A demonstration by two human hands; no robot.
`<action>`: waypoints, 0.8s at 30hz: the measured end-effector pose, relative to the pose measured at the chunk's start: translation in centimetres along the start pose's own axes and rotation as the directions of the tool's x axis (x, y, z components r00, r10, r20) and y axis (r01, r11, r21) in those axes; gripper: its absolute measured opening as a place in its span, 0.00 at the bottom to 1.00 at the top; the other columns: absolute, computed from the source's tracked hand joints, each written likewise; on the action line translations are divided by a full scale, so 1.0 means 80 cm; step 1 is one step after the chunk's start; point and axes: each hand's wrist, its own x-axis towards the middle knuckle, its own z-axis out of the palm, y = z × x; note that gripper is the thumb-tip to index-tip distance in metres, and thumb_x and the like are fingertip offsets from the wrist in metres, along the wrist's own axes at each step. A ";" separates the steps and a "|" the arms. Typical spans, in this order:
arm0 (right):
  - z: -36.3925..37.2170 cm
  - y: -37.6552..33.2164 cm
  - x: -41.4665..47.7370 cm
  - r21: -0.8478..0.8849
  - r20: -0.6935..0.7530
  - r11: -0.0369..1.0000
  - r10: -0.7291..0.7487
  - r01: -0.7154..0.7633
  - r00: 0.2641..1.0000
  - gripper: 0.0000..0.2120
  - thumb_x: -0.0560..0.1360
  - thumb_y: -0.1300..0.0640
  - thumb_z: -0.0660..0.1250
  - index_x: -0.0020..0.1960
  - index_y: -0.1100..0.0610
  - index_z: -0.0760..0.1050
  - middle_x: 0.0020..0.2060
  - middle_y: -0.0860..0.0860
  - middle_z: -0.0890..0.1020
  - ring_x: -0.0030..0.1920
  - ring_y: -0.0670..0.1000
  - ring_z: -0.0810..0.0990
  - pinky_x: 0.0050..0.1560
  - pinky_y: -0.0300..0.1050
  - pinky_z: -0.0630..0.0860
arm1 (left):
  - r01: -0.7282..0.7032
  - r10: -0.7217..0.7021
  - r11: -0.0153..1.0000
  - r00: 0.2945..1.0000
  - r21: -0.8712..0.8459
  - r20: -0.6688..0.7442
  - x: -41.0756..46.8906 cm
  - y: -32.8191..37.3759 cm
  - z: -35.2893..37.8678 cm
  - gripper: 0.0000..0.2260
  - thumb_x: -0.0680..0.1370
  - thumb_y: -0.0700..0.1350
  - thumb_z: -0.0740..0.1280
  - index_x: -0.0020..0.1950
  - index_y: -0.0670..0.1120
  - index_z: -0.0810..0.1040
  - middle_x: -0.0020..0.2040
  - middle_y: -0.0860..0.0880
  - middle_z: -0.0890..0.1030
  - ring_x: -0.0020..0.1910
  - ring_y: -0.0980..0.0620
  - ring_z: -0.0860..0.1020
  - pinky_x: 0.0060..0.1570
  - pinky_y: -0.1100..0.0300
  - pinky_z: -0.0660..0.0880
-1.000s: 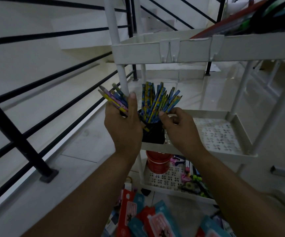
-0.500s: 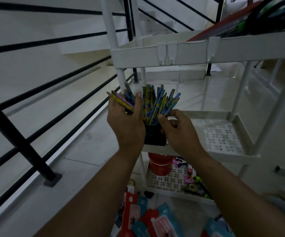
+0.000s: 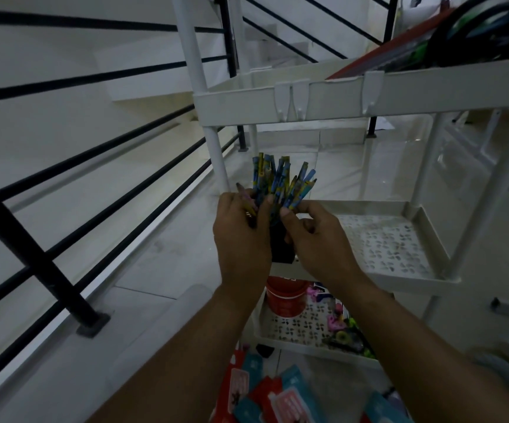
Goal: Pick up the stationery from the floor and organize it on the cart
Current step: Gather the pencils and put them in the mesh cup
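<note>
You're curling your left hand (image 3: pixel 242 239) around a few loose pencils (image 3: pixel 248 207) mid-frame. Your right hand (image 3: pixel 317 242) is pinching the bunch of pencils (image 3: pixel 280 181) standing in the black holder (image 3: pixel 281 247) on the cart's middle shelf (image 3: pixel 411 279). Red and teal packs (image 3: pixel 283 401) are lying on the floor, bottom centre.

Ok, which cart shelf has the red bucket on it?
The bottom shelf: the red bucket stands at its left end. The middle shelf holds the black pencil cup.

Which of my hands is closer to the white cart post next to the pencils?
Left. The left hand is right up against the post, in front of its lower part. The right hand is on the far side of the pencils from it.
</note>
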 end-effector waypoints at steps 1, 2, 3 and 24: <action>0.000 0.001 0.000 -0.003 -0.001 1.000 -0.005 0.005 1.000 0.10 0.78 0.47 0.64 0.52 0.53 0.76 0.30 0.49 0.80 0.29 0.43 0.79 0.32 0.40 0.74 | -0.013 0.013 1.000 1.000 0.001 0.001 -0.002 0.001 -0.001 0.07 0.77 0.42 0.69 0.41 0.49 0.72 0.42 0.46 0.77 0.39 0.65 0.75 0.38 0.78 0.69; -0.001 0.001 0.000 -0.009 -0.003 1.000 -0.009 0.009 1.000 0.10 0.78 0.47 0.64 0.51 0.53 0.76 0.29 0.48 0.80 0.29 0.43 0.78 0.31 0.38 0.73 | -0.015 0.015 1.000 1.000 0.001 0.005 -0.003 0.003 -0.003 0.08 0.77 0.42 0.68 0.41 0.49 0.71 0.41 0.48 0.76 0.39 0.67 0.75 0.37 0.78 0.69; -0.001 0.002 0.000 -0.014 -0.005 1.000 -0.011 0.011 1.000 0.10 0.78 0.47 0.64 0.51 0.53 0.76 0.29 0.48 0.80 0.29 0.42 0.78 0.31 0.37 0.72 | -0.003 0.003 1.000 1.000 -0.005 0.012 -0.005 0.005 -0.004 0.07 0.77 0.42 0.68 0.42 0.48 0.71 0.40 0.52 0.75 0.39 0.68 0.76 0.35 0.78 0.69; -0.007 0.006 0.001 -0.027 -0.122 0.997 -0.073 0.071 0.990 0.10 0.76 0.49 0.67 0.55 0.52 0.74 0.38 0.47 0.80 0.34 0.39 0.79 0.32 0.31 0.73 | -0.124 0.080 0.981 0.960 0.150 0.267 0.001 -0.001 -0.018 0.16 0.79 0.48 0.64 0.63 0.40 0.73 0.53 0.47 0.78 0.49 0.53 0.79 0.47 0.66 0.77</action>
